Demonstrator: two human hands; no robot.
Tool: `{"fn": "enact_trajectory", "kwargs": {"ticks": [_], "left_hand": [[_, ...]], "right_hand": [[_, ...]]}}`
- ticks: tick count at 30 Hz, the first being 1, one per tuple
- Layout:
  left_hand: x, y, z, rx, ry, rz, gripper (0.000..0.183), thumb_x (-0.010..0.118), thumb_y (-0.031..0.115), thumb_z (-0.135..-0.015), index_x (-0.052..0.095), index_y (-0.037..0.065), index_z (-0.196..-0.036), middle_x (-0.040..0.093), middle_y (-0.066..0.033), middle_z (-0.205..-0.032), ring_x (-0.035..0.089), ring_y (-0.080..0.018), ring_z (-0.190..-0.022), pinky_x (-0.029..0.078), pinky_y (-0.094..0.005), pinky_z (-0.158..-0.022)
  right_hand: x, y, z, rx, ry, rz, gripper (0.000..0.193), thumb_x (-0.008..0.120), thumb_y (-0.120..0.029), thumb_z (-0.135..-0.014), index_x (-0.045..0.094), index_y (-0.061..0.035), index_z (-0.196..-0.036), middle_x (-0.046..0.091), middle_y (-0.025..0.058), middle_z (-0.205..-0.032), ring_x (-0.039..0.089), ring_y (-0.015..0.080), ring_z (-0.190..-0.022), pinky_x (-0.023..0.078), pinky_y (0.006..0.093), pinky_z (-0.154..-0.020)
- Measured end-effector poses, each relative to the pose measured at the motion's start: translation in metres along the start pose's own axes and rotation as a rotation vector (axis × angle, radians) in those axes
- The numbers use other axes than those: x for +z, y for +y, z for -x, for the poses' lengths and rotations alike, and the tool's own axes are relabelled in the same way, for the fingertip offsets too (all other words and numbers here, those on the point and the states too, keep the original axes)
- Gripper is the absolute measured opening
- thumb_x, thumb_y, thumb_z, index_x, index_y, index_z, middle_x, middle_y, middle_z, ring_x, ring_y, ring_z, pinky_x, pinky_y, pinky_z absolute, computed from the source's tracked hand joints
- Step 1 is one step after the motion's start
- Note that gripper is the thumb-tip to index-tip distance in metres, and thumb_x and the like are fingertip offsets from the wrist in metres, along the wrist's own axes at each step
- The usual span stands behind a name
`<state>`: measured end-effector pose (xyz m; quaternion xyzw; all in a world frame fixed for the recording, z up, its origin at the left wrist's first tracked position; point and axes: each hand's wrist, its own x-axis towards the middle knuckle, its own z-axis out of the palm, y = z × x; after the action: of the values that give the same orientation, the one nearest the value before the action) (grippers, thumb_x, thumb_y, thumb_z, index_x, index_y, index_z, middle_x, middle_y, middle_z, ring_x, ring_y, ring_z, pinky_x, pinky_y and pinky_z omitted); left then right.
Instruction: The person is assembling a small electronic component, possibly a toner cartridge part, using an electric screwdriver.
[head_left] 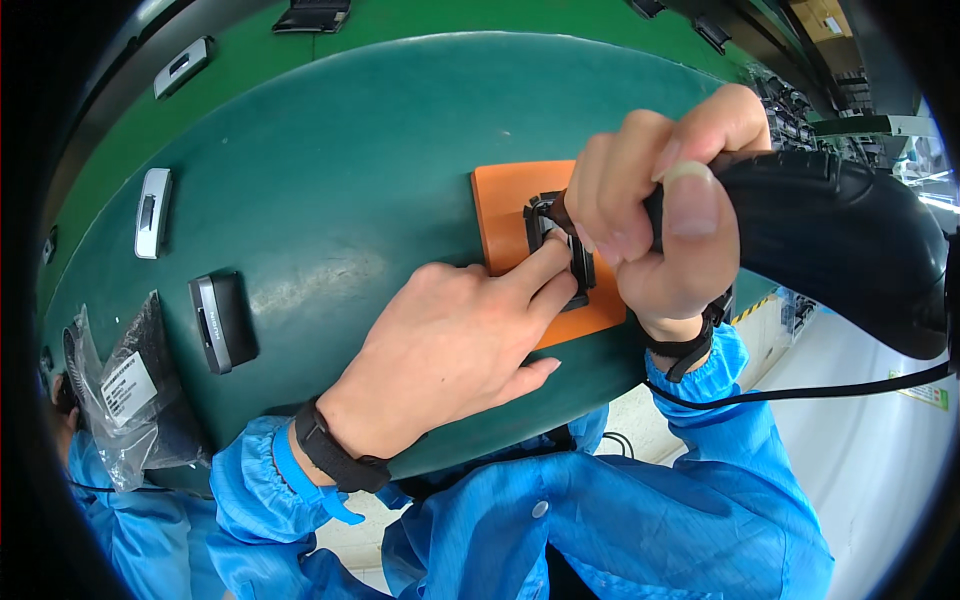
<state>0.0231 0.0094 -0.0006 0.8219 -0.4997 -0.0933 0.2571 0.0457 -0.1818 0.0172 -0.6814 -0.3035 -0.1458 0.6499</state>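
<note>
A small black rectangular device part (584, 285) lies on an orange pad (500, 200). My left hand (450, 335) reaches over it from the lower left. Its index and middle fingers are pressed together and hold the part down; the thumb sticks out beside the pad. My right hand (665, 200) is closed around the front of a black corded power tool (835, 225) that looks like an electric screwdriver. The tool's dark tip points left and meets the upper end of the part. My fingers hide much of the part and the exact contact.
On the green table (380, 130) at left sit a dark device with a silver edge (225, 320), a silver-white piece (153, 213) and a clear bag (130, 390) of dark items. A co-worker's sleeve (150, 540) shows at lower left. The tool's cable (800, 393) runs across the right side.
</note>
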Motion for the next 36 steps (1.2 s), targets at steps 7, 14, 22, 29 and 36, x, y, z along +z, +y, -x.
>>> {"fn": "enact_trajectory", "kwargs": {"ticks": [7, 14, 22, 29, 36], "left_hand": [[-0.004, 0.002, -0.002, -0.054, -0.067, -0.068, 0.06, 0.081, 0.039, -0.079, 0.063, 0.003, -0.123, 0.06, -0.0096, -0.13, 0.068, -0.0263, -0.081, 0.057, -0.0389, -0.072], [-0.006, 0.003, -0.009, -0.087, -0.083, -0.1, 0.073, 0.086, 0.035, -0.071, 0.061, 0.002, -0.131, 0.056, -0.0098, -0.144, 0.071, -0.0291, -0.088, 0.058, -0.0393, -0.075], [0.0, 0.002, -0.018, -0.064, -0.077, -0.088, 0.074, 0.085, 0.035, -0.069, 0.062, -0.004, -0.127, 0.059, -0.0157, -0.137, 0.071, -0.0325, -0.092, 0.061, -0.0407, -0.076], [0.004, 0.0, -0.016, -0.058, -0.043, -0.094, 0.072, 0.082, 0.04, -0.072, 0.064, 0.0, -0.129, 0.059, -0.0127, -0.14, 0.073, -0.0291, -0.09, 0.061, -0.0385, -0.072], [0.003, 0.001, -0.015, -0.06, -0.037, -0.097, 0.072, 0.084, 0.042, -0.073, 0.063, -0.004, -0.124, 0.06, -0.0145, -0.135, 0.072, -0.0305, -0.087, 0.062, -0.0395, -0.071]], "right_hand": [[-0.016, -0.025, -0.001, 0.015, 0.2, -0.239, 0.024, 0.038, -0.03, -0.108, 0.05, -0.0099, -0.11, 0.045, -0.0006, -0.063, 0.039, 0.011, -0.048, 0.038, 0.0274, -0.044], [-0.096, -0.061, 0.022, 0.035, 0.302, -0.058, 0.027, 0.035, -0.029, -0.107, 0.053, -0.0096, -0.104, 0.041, -0.0024, -0.062, 0.037, 0.0089, -0.047, 0.034, 0.026, -0.043], [-0.107, -0.037, 0.052, 0.075, 0.298, -0.013, 0.031, 0.028, -0.029, -0.109, 0.052, -0.009, -0.111, 0.041, -0.0007, -0.061, 0.036, 0.0091, -0.044, 0.035, 0.0272, -0.041], [-0.113, -0.03, 0.054, 0.066, 0.226, -0.087, 0.036, 0.024, -0.031, -0.111, 0.053, -0.009, -0.114, 0.043, -0.0007, -0.063, 0.038, 0.0094, -0.045, 0.037, 0.0274, -0.044], [-0.108, -0.028, 0.054, 0.057, 0.24, -0.046, 0.032, 0.027, -0.029, -0.111, 0.051, -0.0087, -0.112, 0.042, -0.0002, -0.063, 0.037, 0.0097, -0.045, 0.036, 0.0288, -0.042]]}}
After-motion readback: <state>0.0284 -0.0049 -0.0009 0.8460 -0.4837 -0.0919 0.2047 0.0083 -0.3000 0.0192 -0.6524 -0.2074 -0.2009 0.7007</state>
